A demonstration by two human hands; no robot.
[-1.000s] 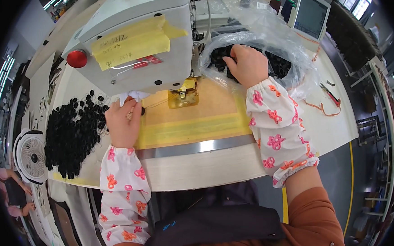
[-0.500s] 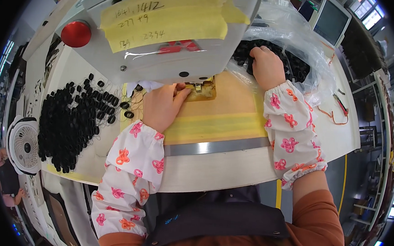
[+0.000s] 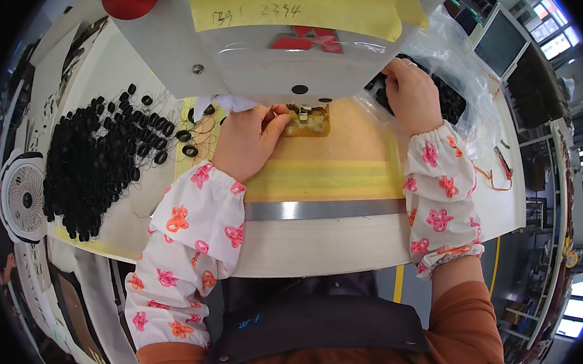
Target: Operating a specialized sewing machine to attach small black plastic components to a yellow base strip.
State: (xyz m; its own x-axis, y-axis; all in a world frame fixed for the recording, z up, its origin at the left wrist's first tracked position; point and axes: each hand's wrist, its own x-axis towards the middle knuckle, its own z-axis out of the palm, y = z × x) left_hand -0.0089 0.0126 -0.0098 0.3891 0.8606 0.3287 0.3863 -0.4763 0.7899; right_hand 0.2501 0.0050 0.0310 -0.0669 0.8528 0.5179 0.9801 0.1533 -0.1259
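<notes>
My left hand reaches under the pale sewing machine head, its thumb and fingers pinched at the edge of the yellowed needle plate; whatever they hold is too small to make out. A white cloth hangs just behind it. My right hand is curled inside the clear plastic bag among small black pieces; its fingertips and any held piece are hidden. A large pile of black loop-shaped pieces with loose threads lies left of my left hand.
A white fan is at the left, a small monitor at the back right. Small snips with orange cord lie on the right. A metal strip runs along the table's front. Part of another person shows at far left.
My left hand has moved right to the needle plate. My right hand stays in the bag. The machine fills more of the view as my head has shifted.
</notes>
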